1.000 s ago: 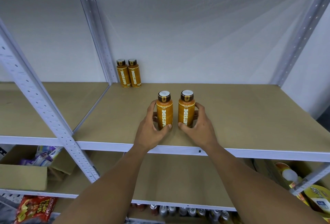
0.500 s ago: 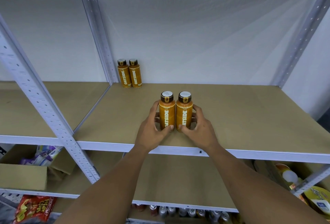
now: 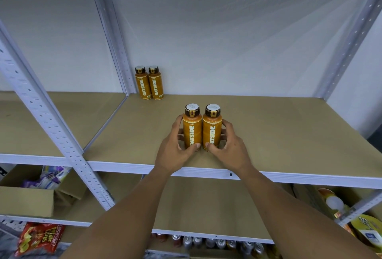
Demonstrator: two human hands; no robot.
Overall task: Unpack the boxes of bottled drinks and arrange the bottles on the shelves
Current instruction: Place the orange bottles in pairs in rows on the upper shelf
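Two orange OATSIDE bottles stand upright side by side near the front of the brown shelf. My left hand grips the left bottle, thumb on its front and fingers round its left side. My right hand grips the right bottle the same way from the right. The two bottles touch each other. Another pair of the same bottles stands at the shelf's back left corner against the wall.
White perforated uprights frame the shelf on the left, with another bay beyond. Below sit an open cardboard box of packets, a red snack bag, several cans and yellow packages at lower right.
My hands slid the two bottles together until they touch, and shifted them slightly back on the shelf. The back pair has not moved.
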